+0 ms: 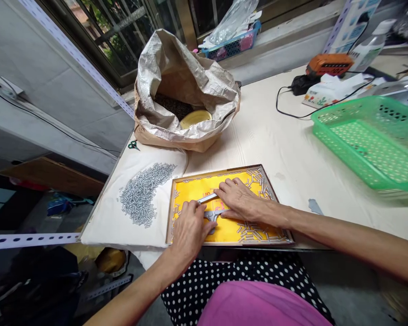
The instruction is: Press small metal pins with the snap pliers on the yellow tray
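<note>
Over a shallow tray [224, 172] with a yellow bottom, my left hand [189, 226] and my right hand [240, 200] face each other with curled fingers. A thin silvery bar [207, 198] runs between their fingertips; its right end goes under my right fingers. Below it, a grey T-shaped tool [211, 215] lies between my two thumbs, its stem partly covered by my left thumb. The exact kind of both is unclear. Small silvery metal rods [251, 233] are scattered along the tray's right and lower edges, with a few at the left.
A pile of similar metal pieces [143, 192] lies on white cloth left of the tray. Behind stands an open sack [187, 140] containing a yellow bowl [196, 118]. Green scissors [133, 145] lie near the table's left edge. A green basket [360, 174] and an orange device [329, 64] are right.
</note>
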`<action>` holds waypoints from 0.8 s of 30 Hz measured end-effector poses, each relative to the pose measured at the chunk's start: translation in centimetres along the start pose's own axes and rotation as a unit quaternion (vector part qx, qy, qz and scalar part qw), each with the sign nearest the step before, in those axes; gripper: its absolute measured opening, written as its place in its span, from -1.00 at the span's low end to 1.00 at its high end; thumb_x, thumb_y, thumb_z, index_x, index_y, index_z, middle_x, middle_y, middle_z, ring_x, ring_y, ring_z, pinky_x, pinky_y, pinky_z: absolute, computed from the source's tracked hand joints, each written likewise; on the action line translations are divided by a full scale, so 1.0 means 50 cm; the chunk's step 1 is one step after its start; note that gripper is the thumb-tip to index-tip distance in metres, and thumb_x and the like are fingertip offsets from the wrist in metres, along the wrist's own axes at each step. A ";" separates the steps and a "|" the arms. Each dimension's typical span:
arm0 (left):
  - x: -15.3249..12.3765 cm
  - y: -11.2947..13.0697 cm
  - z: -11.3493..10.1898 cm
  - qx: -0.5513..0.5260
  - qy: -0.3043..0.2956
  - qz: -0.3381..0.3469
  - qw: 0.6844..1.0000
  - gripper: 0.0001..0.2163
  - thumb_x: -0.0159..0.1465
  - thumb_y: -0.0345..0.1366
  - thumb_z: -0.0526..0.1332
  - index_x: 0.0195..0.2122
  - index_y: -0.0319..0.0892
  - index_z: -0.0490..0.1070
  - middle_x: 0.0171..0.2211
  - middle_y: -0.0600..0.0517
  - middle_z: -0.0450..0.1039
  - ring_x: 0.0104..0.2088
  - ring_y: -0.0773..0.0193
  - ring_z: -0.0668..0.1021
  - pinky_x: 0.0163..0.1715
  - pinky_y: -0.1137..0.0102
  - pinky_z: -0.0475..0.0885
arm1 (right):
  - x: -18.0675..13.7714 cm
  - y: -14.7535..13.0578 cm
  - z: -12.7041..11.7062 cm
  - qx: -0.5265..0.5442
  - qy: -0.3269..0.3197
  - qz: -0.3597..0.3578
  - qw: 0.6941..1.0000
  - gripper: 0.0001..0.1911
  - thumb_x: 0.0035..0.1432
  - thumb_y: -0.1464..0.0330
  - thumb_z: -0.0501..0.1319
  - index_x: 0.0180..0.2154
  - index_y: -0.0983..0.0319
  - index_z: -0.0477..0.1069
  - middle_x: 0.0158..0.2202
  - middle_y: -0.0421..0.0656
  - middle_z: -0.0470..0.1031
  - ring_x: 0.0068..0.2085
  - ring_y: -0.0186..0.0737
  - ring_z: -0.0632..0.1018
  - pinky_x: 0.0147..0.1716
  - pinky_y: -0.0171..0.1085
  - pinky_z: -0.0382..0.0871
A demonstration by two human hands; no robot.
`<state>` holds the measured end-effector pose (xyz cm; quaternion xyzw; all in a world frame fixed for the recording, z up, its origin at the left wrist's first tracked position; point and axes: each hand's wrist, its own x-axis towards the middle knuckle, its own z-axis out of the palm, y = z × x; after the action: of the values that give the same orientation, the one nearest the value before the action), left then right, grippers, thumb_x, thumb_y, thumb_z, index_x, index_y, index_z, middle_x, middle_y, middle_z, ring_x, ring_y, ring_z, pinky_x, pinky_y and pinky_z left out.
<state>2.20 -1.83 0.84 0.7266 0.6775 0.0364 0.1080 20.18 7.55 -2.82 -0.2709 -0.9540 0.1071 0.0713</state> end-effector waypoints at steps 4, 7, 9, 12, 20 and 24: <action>0.049 0.004 0.034 0.012 -0.016 0.094 0.995 -0.35 0.12 -0.28 0.40 0.21 -0.26 0.20 0.10 -0.21 0.35 0.08 -0.03 0.39 0.08 0.07 0.39 | -0.003 -0.015 -0.004 0.000 0.014 0.017 1.000 -0.53 0.13 0.23 0.31 0.00 0.37 0.35 -0.08 0.05 0.40 -0.10 -0.01 0.34 -0.13 -0.10 0.20; 0.068 -0.002 0.044 0.018 -0.041 0.093 0.995 -0.38 0.16 -0.31 0.35 0.22 -0.32 0.17 0.03 -0.21 0.38 0.01 -0.01 0.41 0.06 0.09 0.39 | -0.005 -0.019 0.000 -0.006 0.004 0.018 1.000 -0.48 0.07 0.27 0.34 0.02 0.38 0.33 -0.07 0.05 0.40 -0.10 -0.01 0.35 -0.14 -0.10 0.24; 0.067 -0.004 0.041 0.028 -0.037 0.097 0.994 -0.43 0.18 -0.33 0.32 0.20 -0.31 0.19 0.01 -0.20 0.38 0.01 0.00 0.40 0.06 0.10 0.39 | -0.006 -0.021 0.008 -0.018 0.011 0.026 0.999 -0.55 0.10 0.32 0.30 0.00 0.38 0.34 -0.09 0.05 0.41 -0.11 0.00 0.36 -0.15 -0.09 0.26; 0.055 0.000 0.035 0.038 -0.030 0.103 0.993 -0.57 0.24 -0.33 0.26 0.13 -0.25 0.26 -0.04 -0.15 0.41 -0.02 0.03 0.42 0.03 0.13 0.40 | -0.007 -0.027 0.027 -0.035 0.022 0.041 0.998 -0.75 0.22 0.46 0.12 -0.05 0.35 0.36 -0.15 0.05 0.44 -0.16 -0.02 0.39 -0.21 -0.09 0.28; 0.050 0.000 0.041 0.047 -0.042 0.081 0.995 -0.85 0.31 -0.35 0.20 -0.11 -0.20 0.41 -0.16 -0.09 0.48 -0.08 0.08 0.46 -0.02 0.19 0.44 | -0.006 -0.037 0.041 -0.015 -0.043 0.037 0.998 -0.80 0.29 0.54 0.03 -0.16 0.32 0.41 -0.18 0.02 0.47 -0.13 -0.07 0.42 -0.18 -0.17 0.29; 0.042 -0.008 0.055 0.031 0.010 0.093 0.995 -0.69 0.30 -0.34 0.21 0.07 -0.21 0.35 0.08 -0.17 0.40 0.11 0.02 0.43 0.10 0.10 0.40 | 0.002 -0.002 0.020 0.009 0.002 0.014 1.000 -0.64 0.27 0.24 0.21 0.00 0.34 0.37 -0.09 0.07 0.46 -0.10 -0.02 0.41 -0.15 -0.12 0.28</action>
<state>2.51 -0.02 -2.11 0.7893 0.6086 0.0324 0.0743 19.87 7.36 -3.78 -0.2842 -0.9488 0.1161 0.0742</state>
